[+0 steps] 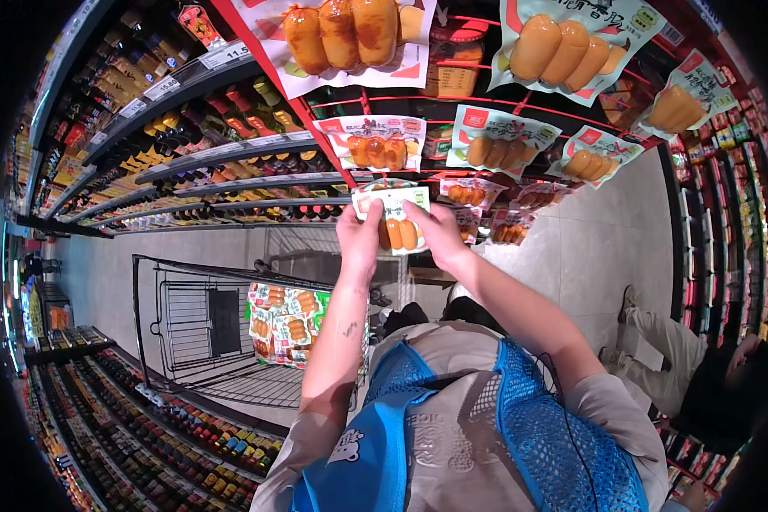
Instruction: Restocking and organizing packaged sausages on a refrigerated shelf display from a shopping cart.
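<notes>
Both of my hands grip a small white packet of sausages in front of a red wire display rack. My left hand pinches its left edge, thumb on the front. On the opposite edge, my right hand holds it the same way. Whether the packet hangs on a hook behind cannot be made out. Just above it a similar packet of darker sausages hangs on the rack. Beside that one hangs a packet of pale sausages, and more packets hang lower down, right of my right hand.
A metal shopping cart stands at my left, with several sausage packets piled in it. Bottle shelves rise behind the rack's left side; another shelf of jars lies lower left. At right, a person in light trousers is close by.
</notes>
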`<action>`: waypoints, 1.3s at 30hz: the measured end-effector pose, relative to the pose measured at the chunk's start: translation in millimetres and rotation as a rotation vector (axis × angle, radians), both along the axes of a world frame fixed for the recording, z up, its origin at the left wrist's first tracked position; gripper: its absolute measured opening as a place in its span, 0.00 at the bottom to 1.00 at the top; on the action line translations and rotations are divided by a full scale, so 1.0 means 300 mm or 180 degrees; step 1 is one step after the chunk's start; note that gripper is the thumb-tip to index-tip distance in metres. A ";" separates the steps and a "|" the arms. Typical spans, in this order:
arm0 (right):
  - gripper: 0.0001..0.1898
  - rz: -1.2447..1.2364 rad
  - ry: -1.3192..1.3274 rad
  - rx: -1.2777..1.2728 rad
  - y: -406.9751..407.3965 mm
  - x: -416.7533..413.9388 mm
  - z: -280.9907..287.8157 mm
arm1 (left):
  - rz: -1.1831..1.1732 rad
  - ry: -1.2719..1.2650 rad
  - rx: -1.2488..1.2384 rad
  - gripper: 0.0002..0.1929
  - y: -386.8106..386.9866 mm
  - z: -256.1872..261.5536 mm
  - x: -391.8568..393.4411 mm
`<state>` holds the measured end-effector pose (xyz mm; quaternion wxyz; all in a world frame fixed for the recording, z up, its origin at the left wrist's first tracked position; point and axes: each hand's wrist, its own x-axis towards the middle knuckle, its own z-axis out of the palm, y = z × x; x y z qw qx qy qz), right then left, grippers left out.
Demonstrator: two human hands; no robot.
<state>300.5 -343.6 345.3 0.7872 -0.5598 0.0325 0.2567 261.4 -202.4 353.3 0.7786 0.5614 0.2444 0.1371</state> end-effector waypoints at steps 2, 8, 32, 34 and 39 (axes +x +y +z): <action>0.14 -0.0085 -0.0122 0.0080 0.035 0.037 -0.011 | 0.0071 -0.0095 0.0001 0.08 0.014 0.003 0.042; 0.13 -0.0279 -0.0168 -0.0027 0.079 0.046 -0.008 | 0.0300 -0.0113 0.0125 0.06 0.034 -0.063 0.089; 0.17 0.0442 -0.0617 -0.1402 0.048 0.085 -0.148 | 0.0944 0.0091 0.2567 0.19 0.066 -0.168 -0.028; 0.17 0.0589 -0.0696 -0.1506 0.017 0.076 -0.227 | 0.0848 -0.0062 0.2482 0.18 0.078 -0.164 -0.157; 0.14 0.1021 0.0117 -0.2244 -0.119 -0.012 -0.385 | 0.1246 0.0151 0.1385 0.15 0.178 -0.278 -0.538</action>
